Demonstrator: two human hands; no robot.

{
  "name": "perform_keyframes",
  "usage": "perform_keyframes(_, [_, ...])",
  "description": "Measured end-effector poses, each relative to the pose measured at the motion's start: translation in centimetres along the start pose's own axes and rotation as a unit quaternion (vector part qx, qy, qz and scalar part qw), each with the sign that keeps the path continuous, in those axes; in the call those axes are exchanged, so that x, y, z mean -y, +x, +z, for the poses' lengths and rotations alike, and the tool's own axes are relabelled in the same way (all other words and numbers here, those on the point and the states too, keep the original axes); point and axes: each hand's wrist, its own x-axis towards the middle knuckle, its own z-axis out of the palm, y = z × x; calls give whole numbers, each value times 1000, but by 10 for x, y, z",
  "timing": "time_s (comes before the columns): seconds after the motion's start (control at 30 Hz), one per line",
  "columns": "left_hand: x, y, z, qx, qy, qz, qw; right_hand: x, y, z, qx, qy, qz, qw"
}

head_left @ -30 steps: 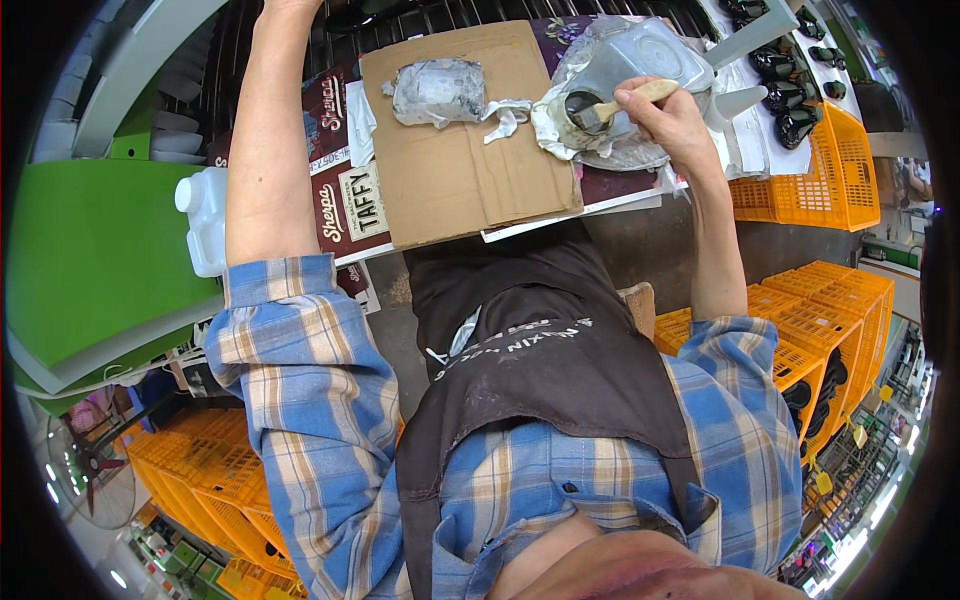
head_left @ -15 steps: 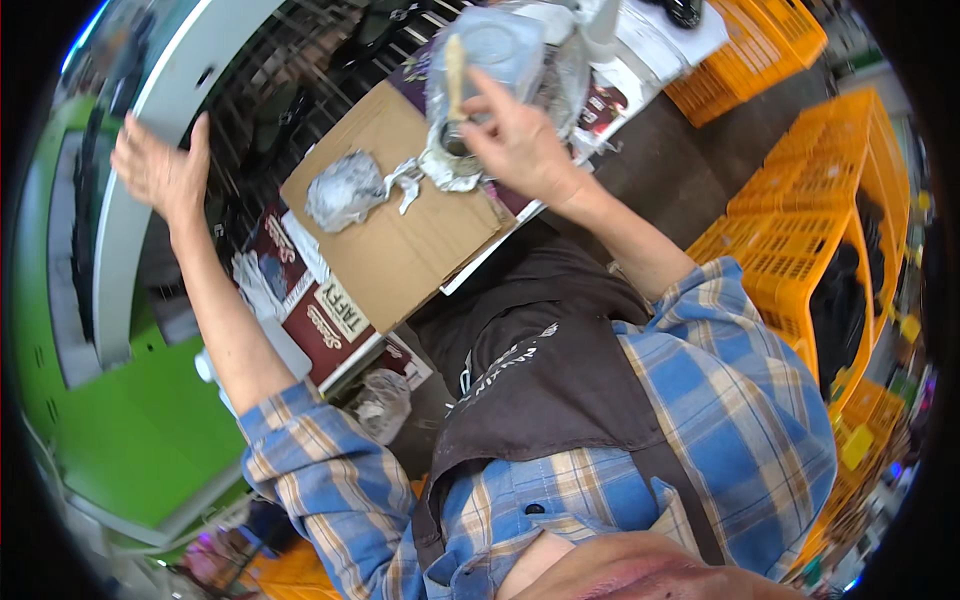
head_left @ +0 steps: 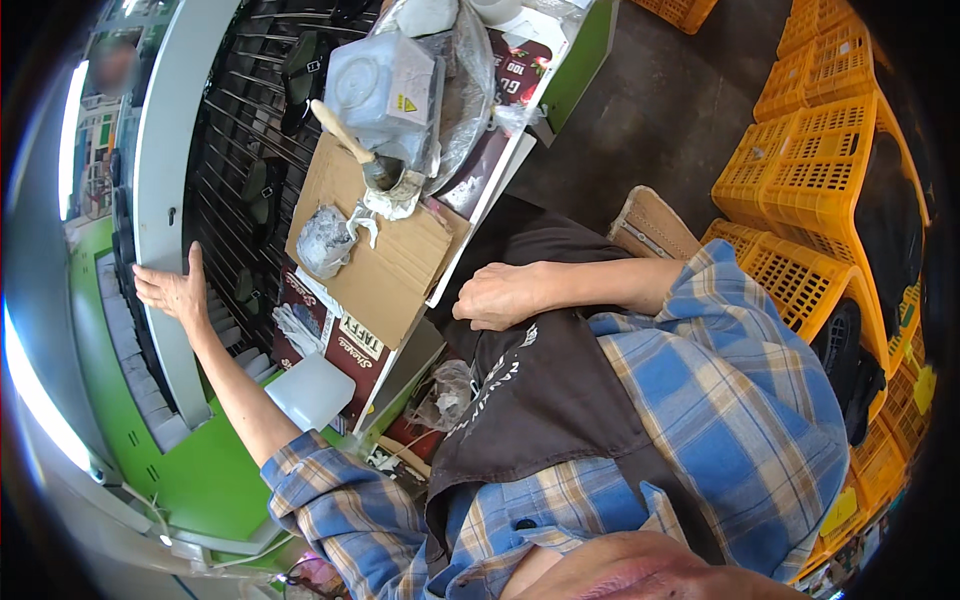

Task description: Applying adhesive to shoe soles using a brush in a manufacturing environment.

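My left hand (head_left: 172, 292) reaches out to the white frame (head_left: 160, 200) of the machine, its fingers spread and thumb raised, holding nothing. In front of the dark apron (head_left: 560, 400), my right hand (head_left: 500, 297) is closed with its fingers curled in, and nothing shows in it. Beyond it, a brush (head_left: 343, 132) with a pale handle leans in a wrapped cup (head_left: 398, 197). The cup stands at the far end of a flat cardboard sheet (head_left: 385, 285). A crumpled grey-white plastic bundle (head_left: 325, 242) lies on the same sheet.
Dark shoes (head_left: 262, 190) rest on metal rods (head_left: 225, 130) beyond the cardboard. A clear plastic box (head_left: 375, 85) stands behind the cup. A whitish jug (head_left: 312, 390) sits beside my left forearm. Orange crates (head_left: 800, 160) are stacked to the right.
My right hand has drawn back from the brush to the apron and closed. The brush handle now leans left in the cup. My left hand stays at the frame as the view shifts.
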Motion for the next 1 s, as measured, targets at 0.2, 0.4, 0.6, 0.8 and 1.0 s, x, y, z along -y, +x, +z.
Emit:
perform_keyframes(0.2, [14,3,1,82,-2,5,997,-3,-8,-1,-23,2,14,1000])
perform_keyframes(0.4, [17,3,1,69,1,3,998,-4,-10,0,-28,11,22,999])
perform_keyframes(0.6, [-13,1,0,1,47,-48,998,-14,-14,0,-21,11,61,998])
perform_keyframes(0.8, [-22,0,4,-167,55,-11,984,-28,-23,-12,-12,39,143,989])
perform_keyframes(1.0, [-35,-5,-13,-203,100,-3,974,-62,-45,-16,-42,-14,263,964])
